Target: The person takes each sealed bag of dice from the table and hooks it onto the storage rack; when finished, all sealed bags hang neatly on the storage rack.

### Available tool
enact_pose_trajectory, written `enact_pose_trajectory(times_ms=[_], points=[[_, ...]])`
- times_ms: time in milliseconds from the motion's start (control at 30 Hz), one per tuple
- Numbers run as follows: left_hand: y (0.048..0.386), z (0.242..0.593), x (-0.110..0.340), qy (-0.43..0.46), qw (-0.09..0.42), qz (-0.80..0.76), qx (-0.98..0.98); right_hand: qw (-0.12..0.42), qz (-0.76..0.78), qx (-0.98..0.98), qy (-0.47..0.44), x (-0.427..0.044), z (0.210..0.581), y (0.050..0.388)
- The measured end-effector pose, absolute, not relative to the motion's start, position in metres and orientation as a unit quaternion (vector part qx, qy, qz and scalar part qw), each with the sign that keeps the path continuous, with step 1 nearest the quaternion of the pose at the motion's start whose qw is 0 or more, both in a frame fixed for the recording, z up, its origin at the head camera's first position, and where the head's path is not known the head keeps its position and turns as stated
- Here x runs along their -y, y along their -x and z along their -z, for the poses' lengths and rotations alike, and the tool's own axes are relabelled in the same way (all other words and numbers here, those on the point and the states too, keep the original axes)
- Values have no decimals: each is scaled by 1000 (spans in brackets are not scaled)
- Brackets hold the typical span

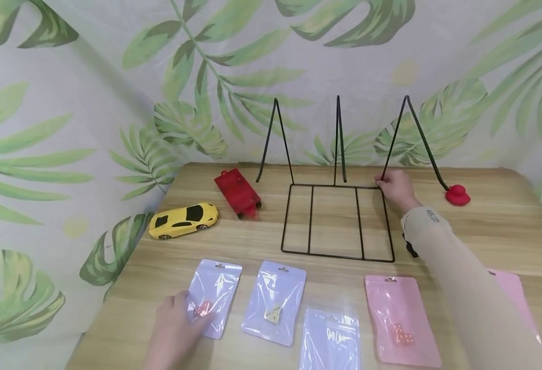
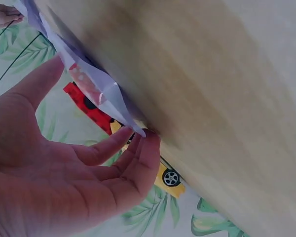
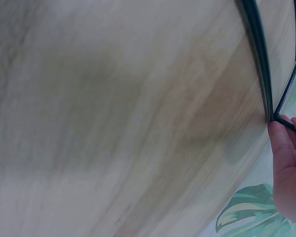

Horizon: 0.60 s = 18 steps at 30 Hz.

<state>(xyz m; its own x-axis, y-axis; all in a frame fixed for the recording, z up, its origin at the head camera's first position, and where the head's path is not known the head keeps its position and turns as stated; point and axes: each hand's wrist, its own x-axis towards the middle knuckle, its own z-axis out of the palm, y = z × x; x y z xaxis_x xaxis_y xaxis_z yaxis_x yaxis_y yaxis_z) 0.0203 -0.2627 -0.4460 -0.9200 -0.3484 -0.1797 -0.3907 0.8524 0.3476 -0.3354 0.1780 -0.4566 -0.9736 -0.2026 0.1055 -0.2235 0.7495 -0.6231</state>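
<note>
My left hand [image 1: 171, 329] grips the leftmost purple zip pouch [image 1: 217, 282] by its sides; a red die [image 1: 202, 308] shows through the film. In the left wrist view, the thumb meets one edge of the pouch [image 2: 111, 96] and the fingertips [image 2: 147, 138] curl at the other. Farther back, a black wire display rack [image 1: 310, 221] with three upright hooks stands on the table. My right hand [image 1: 398, 189] pinches its back right corner, at the foot of the right hook. The right wrist view shows thumb and fingers around the wire [image 3: 259, 59].
A yellow toy car [image 1: 184, 221] and a red toy vehicle [image 1: 237, 192] lie left of the rack. Something small, red and hat-shaped [image 1: 457, 195] sits at the right hook's tip. Along the front lie more purple pouches [image 1: 273, 282] and pink pouches [image 1: 402, 303], one partly behind my right sleeve.
</note>
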Motion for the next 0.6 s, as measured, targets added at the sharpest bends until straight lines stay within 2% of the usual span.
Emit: enact_pose_trajectory(times_ms=[133, 367, 500, 600], points=[[-16, 446, 270, 196, 57, -229, -952, 9, -334, 936, -107, -177, 456, 335], [-7, 427, 287, 209, 101, -328, -916, 9, -337, 936, -98, -175, 456, 334], [2, 405, 283, 179, 82, -390, -899, -1, -336, 937, -97, -174, 454, 333], [14, 383, 268, 143, 48, -461, -875, -3, -330, 938, -104, -175, 452, 334]])
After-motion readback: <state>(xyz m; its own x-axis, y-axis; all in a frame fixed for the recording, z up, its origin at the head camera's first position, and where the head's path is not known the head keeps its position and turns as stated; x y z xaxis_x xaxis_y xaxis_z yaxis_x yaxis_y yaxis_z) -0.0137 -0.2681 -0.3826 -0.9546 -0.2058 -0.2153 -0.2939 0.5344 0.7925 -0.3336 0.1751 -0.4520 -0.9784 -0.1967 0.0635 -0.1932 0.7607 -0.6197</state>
